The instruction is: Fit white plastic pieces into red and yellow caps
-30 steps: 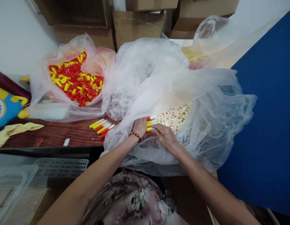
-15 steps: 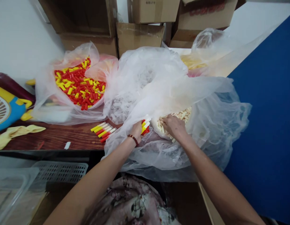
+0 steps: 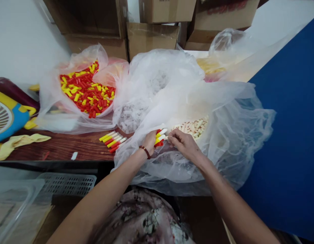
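Note:
My left hand (image 3: 149,139), with a bead bracelet on the wrist, is closed around a bundle of red and yellow tubes with cream tips (image 3: 159,137). My right hand (image 3: 182,142) pinches at the cream end of one piece in that bundle. Both hands rest on the front fold of a big clear plastic bag (image 3: 223,135) that holds several cream-coloured pieces (image 3: 194,126). A small row of finished red, yellow and cream sticks (image 3: 113,140) lies on the brown table (image 3: 65,147) just left of my left hand.
A bag of red and yellow caps (image 3: 87,91) sits at the back left, a bag of clear pieces (image 3: 136,112) in the middle, another bag (image 3: 212,66) behind. Cardboard boxes (image 3: 151,34) line the back. A blue board (image 3: 291,118) stands right; a yellow-blue fan (image 3: 6,117) and grey tray (image 3: 67,184) left.
My right hand reached into the cream pieces half a second ago and has come back to the bundle in my left hand. The left hand stayed in place.

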Demonstrator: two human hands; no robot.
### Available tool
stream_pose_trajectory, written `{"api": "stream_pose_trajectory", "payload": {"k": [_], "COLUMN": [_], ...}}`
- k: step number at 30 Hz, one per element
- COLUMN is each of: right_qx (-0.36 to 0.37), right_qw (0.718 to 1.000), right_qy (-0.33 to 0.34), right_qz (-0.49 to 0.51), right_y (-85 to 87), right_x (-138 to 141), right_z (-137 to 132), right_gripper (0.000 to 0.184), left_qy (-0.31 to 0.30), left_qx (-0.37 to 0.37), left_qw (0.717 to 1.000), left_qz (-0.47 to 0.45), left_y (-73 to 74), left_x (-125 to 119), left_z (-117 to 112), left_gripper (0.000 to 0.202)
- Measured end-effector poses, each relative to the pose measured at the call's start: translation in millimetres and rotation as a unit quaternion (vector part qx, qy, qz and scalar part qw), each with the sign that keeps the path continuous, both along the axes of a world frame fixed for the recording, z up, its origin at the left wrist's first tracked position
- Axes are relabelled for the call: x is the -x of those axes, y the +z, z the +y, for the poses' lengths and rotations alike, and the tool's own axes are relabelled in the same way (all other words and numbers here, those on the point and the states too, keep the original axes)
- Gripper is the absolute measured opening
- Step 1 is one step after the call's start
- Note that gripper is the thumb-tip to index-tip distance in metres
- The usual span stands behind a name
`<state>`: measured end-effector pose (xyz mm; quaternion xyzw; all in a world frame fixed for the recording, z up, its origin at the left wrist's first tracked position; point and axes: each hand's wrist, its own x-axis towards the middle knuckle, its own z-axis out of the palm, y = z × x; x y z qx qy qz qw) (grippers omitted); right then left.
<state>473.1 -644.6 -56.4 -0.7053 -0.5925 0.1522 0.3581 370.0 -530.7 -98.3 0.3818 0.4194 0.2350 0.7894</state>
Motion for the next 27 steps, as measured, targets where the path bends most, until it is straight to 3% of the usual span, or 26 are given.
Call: {"api": "stream_pose_trajectory", "payload": {"k": [7,14,19,27], "right_qx": [-0.008,-0.036,-0.058,-0.062], "right_qw": [0.998,0.998,0.996,0.991], "right_qy": [0.0,-0.03,-0.047,-0.097], "right_qz": [-0.061,-0.034,0.056,0.071], "right_y": [-3.0,-23.7,-39.3,-47.2], "right_x": [9,11,15,23], "right_z": [3,3,4,6], "right_gripper": [0.017,0.02,0.023,0.022], "left_qy": [-0.009,-0.005,0.001,0.035], "left_qx": [-0.037,-0.067,-0.076,-0.042], "left_qw": [0.999,0.998,0.997,0.998], "left_qz": [0.028,0.014,0.005,-0.035], "left_y": [-5.9,-7.1,-7.6,-15.3], "left_x": [-3,-4,-6,-19], "left_z": [2,3,3,3], "left_gripper": [0.026,0.026,0.023,0.015]}}
